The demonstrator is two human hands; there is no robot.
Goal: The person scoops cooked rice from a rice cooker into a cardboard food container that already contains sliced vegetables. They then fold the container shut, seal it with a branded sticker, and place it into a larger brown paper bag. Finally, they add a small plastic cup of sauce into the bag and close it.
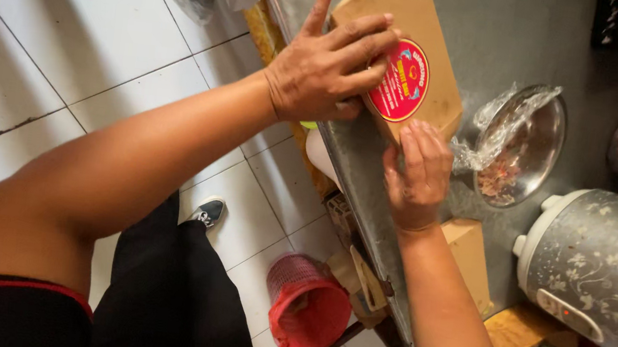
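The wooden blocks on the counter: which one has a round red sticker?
The large wooden block under both hands carries the round red sticker; the smaller block beside the right forearm is plain.

Bare forearms — black trousers (171,297), grey-and-white sneaker (208,211)
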